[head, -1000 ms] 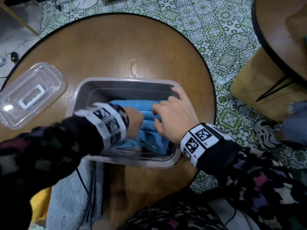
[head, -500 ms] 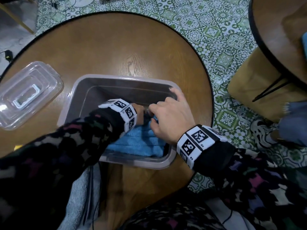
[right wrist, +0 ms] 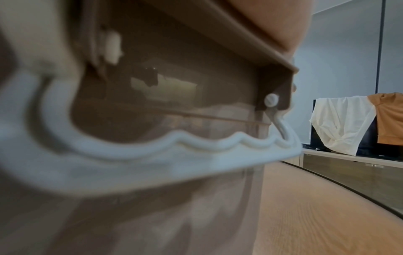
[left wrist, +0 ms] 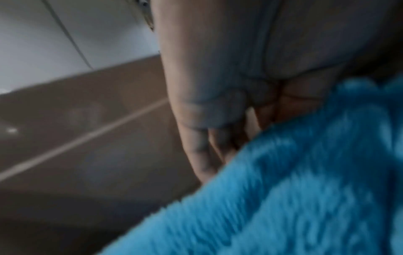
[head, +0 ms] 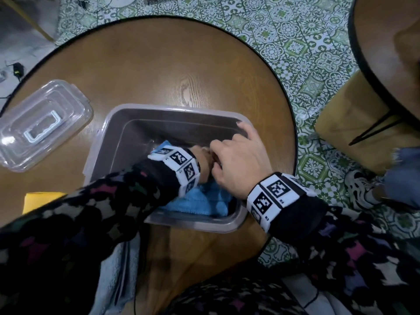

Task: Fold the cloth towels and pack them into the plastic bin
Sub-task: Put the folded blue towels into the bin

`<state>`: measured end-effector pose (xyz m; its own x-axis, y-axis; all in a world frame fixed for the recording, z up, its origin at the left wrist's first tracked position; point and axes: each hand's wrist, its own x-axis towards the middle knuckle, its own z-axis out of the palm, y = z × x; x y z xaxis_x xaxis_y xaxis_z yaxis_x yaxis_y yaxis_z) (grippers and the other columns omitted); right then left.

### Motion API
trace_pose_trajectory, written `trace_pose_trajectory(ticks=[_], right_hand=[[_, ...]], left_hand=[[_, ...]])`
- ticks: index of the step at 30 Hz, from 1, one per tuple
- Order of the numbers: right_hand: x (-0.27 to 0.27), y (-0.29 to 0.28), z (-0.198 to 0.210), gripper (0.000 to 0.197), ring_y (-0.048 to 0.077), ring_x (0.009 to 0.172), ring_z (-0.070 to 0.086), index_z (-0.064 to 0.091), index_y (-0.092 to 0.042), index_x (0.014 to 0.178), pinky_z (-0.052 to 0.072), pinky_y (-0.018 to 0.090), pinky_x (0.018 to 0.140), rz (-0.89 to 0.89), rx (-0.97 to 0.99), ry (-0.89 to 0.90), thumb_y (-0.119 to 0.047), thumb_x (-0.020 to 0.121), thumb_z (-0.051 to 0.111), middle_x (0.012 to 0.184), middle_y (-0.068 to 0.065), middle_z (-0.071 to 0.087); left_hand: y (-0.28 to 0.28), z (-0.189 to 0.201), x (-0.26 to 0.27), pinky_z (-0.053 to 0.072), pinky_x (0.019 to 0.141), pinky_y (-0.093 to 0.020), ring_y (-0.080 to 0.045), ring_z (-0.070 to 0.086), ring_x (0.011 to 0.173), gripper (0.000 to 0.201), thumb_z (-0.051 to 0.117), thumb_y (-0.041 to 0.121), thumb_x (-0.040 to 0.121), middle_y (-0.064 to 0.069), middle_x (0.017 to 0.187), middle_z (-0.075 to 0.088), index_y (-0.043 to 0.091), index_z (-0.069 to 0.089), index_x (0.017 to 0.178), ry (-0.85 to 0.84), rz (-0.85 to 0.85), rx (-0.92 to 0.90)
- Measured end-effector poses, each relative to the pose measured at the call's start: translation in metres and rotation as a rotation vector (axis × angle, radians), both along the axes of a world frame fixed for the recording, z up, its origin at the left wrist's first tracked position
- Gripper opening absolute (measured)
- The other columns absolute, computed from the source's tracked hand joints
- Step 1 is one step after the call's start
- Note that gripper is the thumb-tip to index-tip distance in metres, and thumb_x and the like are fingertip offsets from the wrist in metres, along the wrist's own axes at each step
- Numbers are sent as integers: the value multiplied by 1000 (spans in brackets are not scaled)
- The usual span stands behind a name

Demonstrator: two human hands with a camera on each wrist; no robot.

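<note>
- I had both hands down in the grey translucent rectangular plastic bin on the round wooden desk. The folded fluffy blue cloth towel lay inside it, against the bin's near right end, under both grips.
- My left hand lay on the towel with straight fingers pushing along its edge, a wide flat grip holding nothing.
- My right hand curled over the towel just beside the left. I could not tell whether that grip pinched cloth; its fingertips were hidden, and the right wrist view showed only the bin wall and its white handle.
- Risk, as I judged it: pulling either grip out fast could drag the pile and open the fold.
- Pressing down by the rim under my right wrist could tip or slide the light bin towards the desk's edge.
- The yellow cloth and pale grey towel, well behind the grips, looked unpacked. The clear plastic lid lay left of the left grip.
</note>
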<state>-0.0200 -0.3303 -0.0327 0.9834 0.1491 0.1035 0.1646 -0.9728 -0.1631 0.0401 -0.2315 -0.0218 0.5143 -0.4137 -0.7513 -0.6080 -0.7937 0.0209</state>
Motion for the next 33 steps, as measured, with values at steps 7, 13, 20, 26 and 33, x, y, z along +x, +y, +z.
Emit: trace_pose_trajectory(ticks=[7, 13, 20, 26, 33], right_hand=[[-2, 1, 1, 10, 22, 71, 60, 64, -19, 73, 13, 36, 107, 0, -23, 2, -27, 72, 57, 62, -3, 64], [-3, 2, -1, 13, 22, 74, 59, 65, -20, 76, 11, 36, 110, -4, -56, 26, -27, 75, 55, 64, -3, 64], [-2, 1, 5, 19, 21, 83, 58, 66, -20, 88, 4, 34, 111, 15, -54, 79, -27, 80, 51, 74, -3, 67], [-2, 3, 5, 18, 21, 80, 58, 67, -20, 82, 8, 35, 111, -15, -31, 68, -26, 78, 51, 71, -2, 67], [-2, 2, 8, 20, 20, 86, 57, 64, -23, 89, 4, 35, 112, 8, -49, 121, -29, 83, 46, 76, -4, 66]], left_hand=[[53, -2, 11, 42, 98, -46, -33, 33, 129, 129, 79, 31, 63, -10, 148, 16, 38, -24, 141, 78, -311, 348], [47, -19, 0, 18, 108, -63, -35, 13, 141, 130, 71, 58, 66, -12, 153, 10, 29, -32, 139, -83, -369, 297], [43, -17, 13, 48, 69, -31, -28, 61, 94, 76, 58, 43, 78, -7, 112, 61, 30, 16, 141, -157, -234, -29], [41, -5, 28, 50, 76, -33, -27, 60, 101, 72, 60, 42, 76, -1, 118, 61, 35, 22, 137, -238, -190, -63], [29, -11, 3, 48, 68, -33, -26, 61, 97, 91, 70, 37, 73, -6, 115, 60, 24, 14, 144, -82, -417, 209]])
